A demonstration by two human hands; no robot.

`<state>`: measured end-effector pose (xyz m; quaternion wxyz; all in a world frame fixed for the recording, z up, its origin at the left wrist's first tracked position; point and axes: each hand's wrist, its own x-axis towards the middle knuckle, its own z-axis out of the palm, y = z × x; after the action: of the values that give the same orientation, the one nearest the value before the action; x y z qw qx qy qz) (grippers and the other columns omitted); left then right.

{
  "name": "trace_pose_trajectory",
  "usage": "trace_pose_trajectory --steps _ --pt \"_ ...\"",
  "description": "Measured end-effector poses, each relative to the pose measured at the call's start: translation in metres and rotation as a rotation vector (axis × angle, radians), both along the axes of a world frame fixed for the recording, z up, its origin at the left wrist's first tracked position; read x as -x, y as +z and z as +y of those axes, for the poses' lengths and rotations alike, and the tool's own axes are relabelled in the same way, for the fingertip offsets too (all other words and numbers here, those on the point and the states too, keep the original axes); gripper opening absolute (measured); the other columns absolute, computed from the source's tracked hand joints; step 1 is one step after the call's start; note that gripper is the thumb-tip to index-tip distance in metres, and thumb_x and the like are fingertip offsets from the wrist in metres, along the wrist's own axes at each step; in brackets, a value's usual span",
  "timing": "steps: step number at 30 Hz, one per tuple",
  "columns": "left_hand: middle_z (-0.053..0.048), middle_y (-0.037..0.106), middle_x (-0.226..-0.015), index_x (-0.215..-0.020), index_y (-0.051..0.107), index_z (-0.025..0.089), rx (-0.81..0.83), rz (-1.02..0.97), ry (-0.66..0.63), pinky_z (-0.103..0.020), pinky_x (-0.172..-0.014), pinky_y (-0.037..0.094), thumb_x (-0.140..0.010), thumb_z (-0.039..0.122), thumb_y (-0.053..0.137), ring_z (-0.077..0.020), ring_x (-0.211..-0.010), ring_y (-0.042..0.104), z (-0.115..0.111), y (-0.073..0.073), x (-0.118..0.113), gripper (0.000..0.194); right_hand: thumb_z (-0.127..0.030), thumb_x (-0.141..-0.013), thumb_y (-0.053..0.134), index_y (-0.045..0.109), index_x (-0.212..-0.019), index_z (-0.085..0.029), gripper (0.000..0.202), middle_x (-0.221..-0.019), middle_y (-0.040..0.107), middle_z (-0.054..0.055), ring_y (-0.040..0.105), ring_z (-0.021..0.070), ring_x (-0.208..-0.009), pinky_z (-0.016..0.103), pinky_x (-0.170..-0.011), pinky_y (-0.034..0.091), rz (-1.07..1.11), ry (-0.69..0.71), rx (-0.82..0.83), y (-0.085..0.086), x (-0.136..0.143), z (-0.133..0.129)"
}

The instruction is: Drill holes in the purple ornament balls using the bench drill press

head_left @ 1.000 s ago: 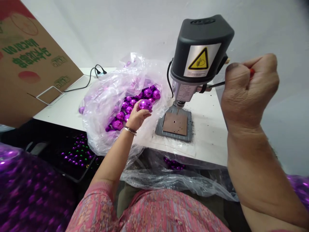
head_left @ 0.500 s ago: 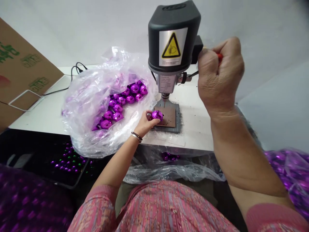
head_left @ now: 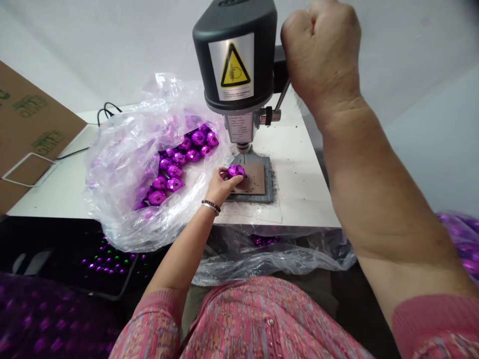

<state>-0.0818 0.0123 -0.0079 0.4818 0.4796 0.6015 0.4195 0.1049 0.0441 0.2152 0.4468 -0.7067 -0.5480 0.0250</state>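
A small black drill press (head_left: 239,65) with a yellow warning label stands on the white table. My left hand (head_left: 220,185) pinches a shiny purple faceted ball (head_left: 236,171) between thumb and fingers, over the brown board (head_left: 254,180) on the grey base. The thin drill bit (head_left: 244,158) points down just behind the ball; whether they touch I cannot tell. My right hand (head_left: 324,55) is wrapped in a fist around the press's feed lever (head_left: 283,94), whose red knob is almost wholly covered.
Left of the press, a clear plastic bag (head_left: 112,164) spills several purple balls (head_left: 174,170) onto the white table (head_left: 48,199). A cardboard box (head_left: 33,129) stands at far left. Dark shavings surround the base. More purple balls in bags (head_left: 462,239) lie low at the right.
My right hand has moved up with the lever. The view has shifted, so the press appears further left. My left hand still holds the ball, close to the bit.
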Motion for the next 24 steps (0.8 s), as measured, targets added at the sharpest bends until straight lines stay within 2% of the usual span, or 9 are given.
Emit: trace_pose_trajectory --steps 5,10,16,19,24 --pt "-0.003 0.067 -0.097 -0.103 0.059 0.019 -0.065 0.083 -0.032 -0.027 -0.076 0.054 -0.059 0.027 0.086 -0.0148 -0.085 0.062 0.004 -0.002 -0.001 0.053 -0.022 -0.098 0.038 0.024 -0.063 -0.015 0.039 -0.068 0.022 -0.005 0.015 0.0014 -0.069 0.021 -0.086 0.032 0.029 0.009 -0.047 -0.002 0.001 0.003" --pt "-0.003 0.069 -0.099 -0.111 0.065 0.019 -0.100 0.294 -0.109 -0.034 -0.089 0.052 -0.060 0.028 0.085 -0.0193 -0.091 0.063 0.005 0.011 -0.008 0.056 -0.017 -0.098 0.036 0.023 -0.064 -0.016 0.037 -0.068 0.022 -0.005 0.015 0.0011 -0.067 0.021 -0.090 0.034 0.061 0.024 -0.060 -0.003 0.001 0.004" --pt "-0.004 0.071 -0.106 -0.122 0.065 0.019 -0.150 0.542 -0.230 -0.035 -0.093 0.050 -0.062 0.024 0.083 -0.0229 -0.096 0.064 0.006 0.025 -0.021 0.063 -0.019 -0.096 0.034 0.021 -0.065 -0.017 0.034 -0.070 0.020 -0.005 0.022 -0.0008 -0.069 0.021 -0.091 0.033 0.084 0.064 -0.071 -0.002 -0.001 0.002" --pt "-0.006 0.071 -0.112 -0.126 0.065 0.019 -0.185 0.598 -0.253 -0.036 -0.095 0.050 -0.063 0.024 0.083 -0.0253 -0.102 0.064 0.009 0.023 -0.021 0.066 -0.019 -0.096 0.035 0.021 -0.065 -0.017 0.034 -0.070 0.020 -0.005 0.020 -0.0004 -0.069 0.020 -0.089 0.032 0.089 0.081 -0.070 -0.001 -0.002 0.002" --pt "-0.005 0.072 -0.104 -0.131 0.064 0.020 -0.161 0.567 -0.283 -0.035 -0.090 0.051 -0.063 0.027 0.083 -0.0235 -0.094 0.065 0.013 0.015 -0.017 0.071 -0.020 -0.098 0.040 0.023 -0.065 -0.016 0.037 -0.068 0.020 -0.005 0.015 0.0022 -0.068 0.020 -0.082 0.030 0.081 0.043 -0.068 -0.002 -0.001 -0.003"
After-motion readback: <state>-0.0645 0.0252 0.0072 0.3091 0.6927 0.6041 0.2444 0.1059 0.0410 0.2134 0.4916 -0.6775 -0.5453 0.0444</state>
